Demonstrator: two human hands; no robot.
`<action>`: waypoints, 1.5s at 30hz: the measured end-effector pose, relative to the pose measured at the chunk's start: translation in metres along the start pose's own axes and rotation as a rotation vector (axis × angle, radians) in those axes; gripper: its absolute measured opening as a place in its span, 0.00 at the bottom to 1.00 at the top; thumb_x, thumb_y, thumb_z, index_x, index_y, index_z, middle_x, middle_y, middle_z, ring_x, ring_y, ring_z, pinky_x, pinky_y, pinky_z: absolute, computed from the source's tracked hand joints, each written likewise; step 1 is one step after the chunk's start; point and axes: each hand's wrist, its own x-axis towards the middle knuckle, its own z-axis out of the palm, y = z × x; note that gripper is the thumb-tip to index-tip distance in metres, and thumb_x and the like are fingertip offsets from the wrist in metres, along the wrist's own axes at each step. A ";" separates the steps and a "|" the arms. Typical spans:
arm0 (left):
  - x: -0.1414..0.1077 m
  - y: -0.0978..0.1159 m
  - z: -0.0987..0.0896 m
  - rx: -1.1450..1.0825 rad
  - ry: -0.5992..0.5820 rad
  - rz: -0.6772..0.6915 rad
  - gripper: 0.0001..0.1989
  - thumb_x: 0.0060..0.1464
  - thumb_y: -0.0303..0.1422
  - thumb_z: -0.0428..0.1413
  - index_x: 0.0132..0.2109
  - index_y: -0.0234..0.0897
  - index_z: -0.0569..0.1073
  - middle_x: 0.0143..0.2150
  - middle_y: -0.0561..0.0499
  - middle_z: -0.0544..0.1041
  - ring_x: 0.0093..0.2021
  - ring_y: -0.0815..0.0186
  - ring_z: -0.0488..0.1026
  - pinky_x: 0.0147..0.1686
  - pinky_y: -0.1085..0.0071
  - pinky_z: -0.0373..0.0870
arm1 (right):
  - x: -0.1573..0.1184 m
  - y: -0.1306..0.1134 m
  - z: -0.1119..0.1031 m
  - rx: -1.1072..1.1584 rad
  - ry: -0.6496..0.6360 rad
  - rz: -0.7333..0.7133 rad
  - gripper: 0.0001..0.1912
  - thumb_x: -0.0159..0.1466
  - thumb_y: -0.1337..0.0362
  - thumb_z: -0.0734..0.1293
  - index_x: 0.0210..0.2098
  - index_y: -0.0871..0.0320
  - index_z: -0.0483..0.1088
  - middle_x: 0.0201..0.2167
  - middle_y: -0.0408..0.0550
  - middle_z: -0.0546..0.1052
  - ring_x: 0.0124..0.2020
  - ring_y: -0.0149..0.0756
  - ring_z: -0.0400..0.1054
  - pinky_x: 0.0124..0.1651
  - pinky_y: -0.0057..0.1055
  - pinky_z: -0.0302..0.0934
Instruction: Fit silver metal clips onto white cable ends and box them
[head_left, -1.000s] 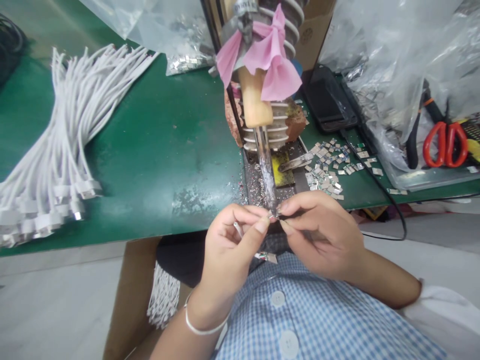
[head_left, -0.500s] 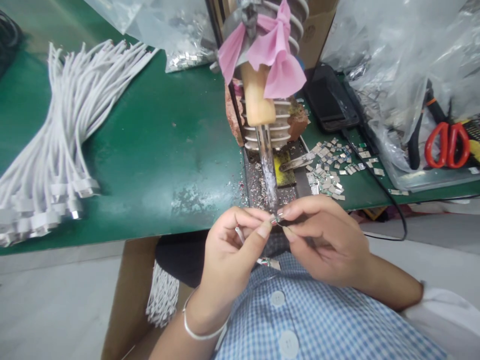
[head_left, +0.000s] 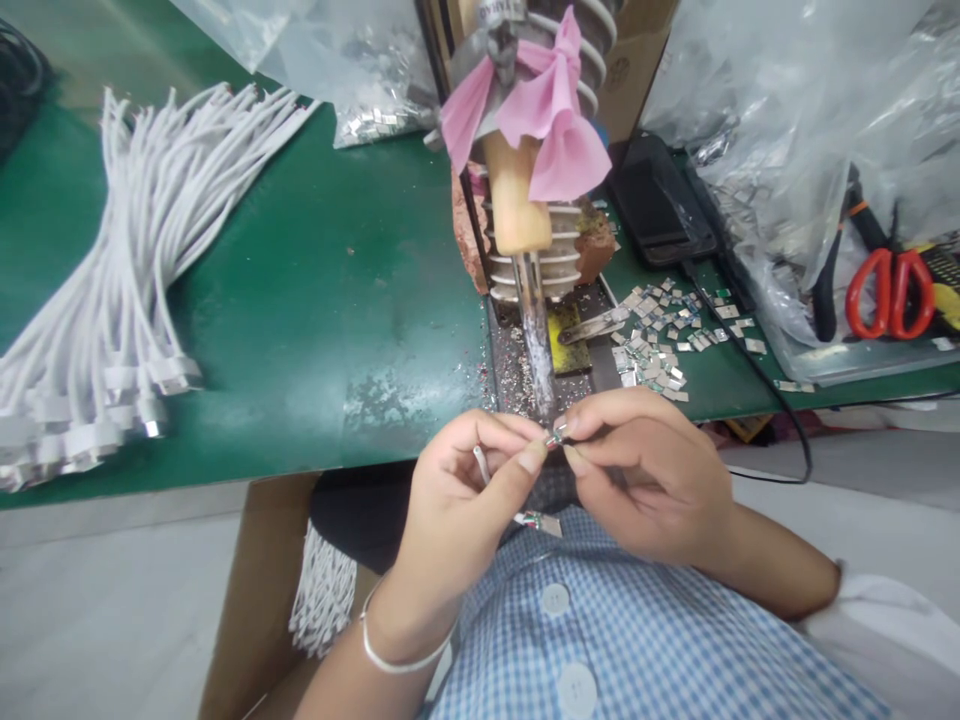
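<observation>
My left hand [head_left: 469,500] pinches a white cable [head_left: 481,464] whose wire end meets a small metal connector [head_left: 556,437]. My right hand [head_left: 652,470] grips that connector between thumb and forefinger, just below the tip of a soldering iron [head_left: 534,330]. Another small connector board [head_left: 549,524], joined to a cable, hangs beneath my left hand. The iron has a wooden handle [head_left: 519,215] and is tied to a stand with a pink cloth [head_left: 555,120].
White cables [head_left: 150,230] lie bundled at the left. Small connector boards [head_left: 660,370] are scattered right of the iron, near a phone [head_left: 664,200], red-handled scissors [head_left: 889,290] and plastic bags [head_left: 795,90]. A cardboard box [head_left: 259,590] with cables stands below the table.
The thumb and forefinger of my right hand have closed in on the connector. Its thumb has moved slightly up and left; my left hand stays nearly in place.
</observation>
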 end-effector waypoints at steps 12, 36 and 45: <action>0.004 0.006 0.004 -0.023 0.013 0.006 0.06 0.53 0.24 0.62 0.28 0.36 0.75 0.31 0.53 0.79 0.19 0.78 0.62 0.20 0.79 0.61 | 0.005 -0.001 0.002 -0.047 0.009 0.004 0.10 0.58 0.77 0.65 0.29 0.56 0.66 0.32 0.46 0.74 0.33 0.32 0.72 0.36 0.31 0.72; 0.001 0.006 0.004 0.103 0.067 0.011 0.08 0.52 0.22 0.61 0.27 0.35 0.74 0.29 0.52 0.78 0.25 0.72 0.70 0.24 0.78 0.67 | 0.000 0.001 0.003 -0.069 -0.023 -0.009 0.09 0.58 0.77 0.64 0.30 0.55 0.65 0.32 0.46 0.74 0.34 0.34 0.72 0.35 0.32 0.72; 0.002 0.013 0.007 0.052 0.025 0.030 0.08 0.52 0.21 0.60 0.29 0.36 0.75 0.31 0.54 0.79 0.27 0.75 0.70 0.27 0.81 0.68 | 0.004 -0.002 0.004 -0.064 0.010 -0.008 0.10 0.57 0.78 0.65 0.30 0.56 0.65 0.32 0.46 0.73 0.35 0.32 0.72 0.37 0.30 0.71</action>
